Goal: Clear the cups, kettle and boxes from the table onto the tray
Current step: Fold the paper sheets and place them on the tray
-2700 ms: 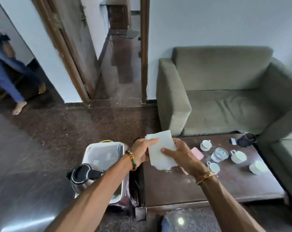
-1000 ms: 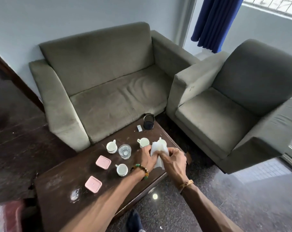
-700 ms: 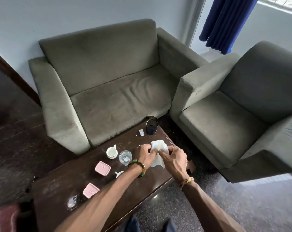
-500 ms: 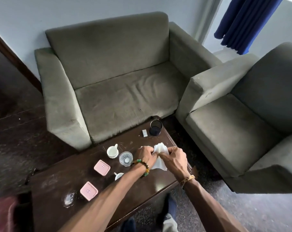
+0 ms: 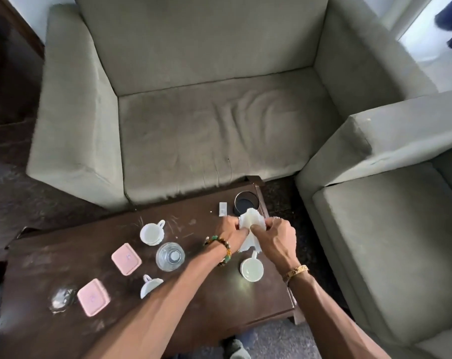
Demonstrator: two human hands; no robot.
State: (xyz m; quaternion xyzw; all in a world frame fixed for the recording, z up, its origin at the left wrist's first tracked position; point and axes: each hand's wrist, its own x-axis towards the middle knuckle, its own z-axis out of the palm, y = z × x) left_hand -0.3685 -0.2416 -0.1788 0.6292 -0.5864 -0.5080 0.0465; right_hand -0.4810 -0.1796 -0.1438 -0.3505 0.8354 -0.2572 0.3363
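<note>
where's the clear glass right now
Head view: the clear glass stands on the table, left of centre, just right of a pink box and nearer the camera than a white cup.

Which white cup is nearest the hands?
The rightmost cup, right by the held tissue; the far cup and the half-hidden cup stand leftward by the glass.

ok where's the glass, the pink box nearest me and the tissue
glass (image 5: pixel 170 256), head view, on its clear base seen through the mouth
nearer pink box (image 5: pixel 93 297), head view, middle of its lid
tissue (image 5: pixel 248 219), head view, its crumpled upper part
</note>
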